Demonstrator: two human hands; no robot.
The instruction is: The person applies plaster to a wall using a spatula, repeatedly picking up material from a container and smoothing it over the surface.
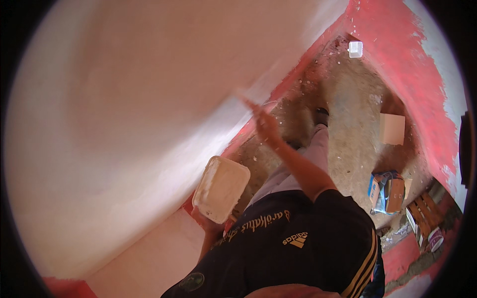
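Observation:
My left hand (206, 221) grips a pale, rectangular tray (221, 186) with smeared residue, low beside the wall at my left side. My right hand (266, 124) is raised close to the large pale wall (149, 59), above and right of the tray, its fingers closed round something slim and blurred that points toward the wall surface; I cannot make out what it is. A band of red paint (310, 54) runs along the foot of that wall.
Around my feet is a stained floor (348, 99). A small white container (355, 49) sits at the far corner. A cardboard piece (392, 129), a torn box (390, 192), wooden slats (425, 213) and a white tub (435, 240) lie along the right red-and-white wall (422, 84).

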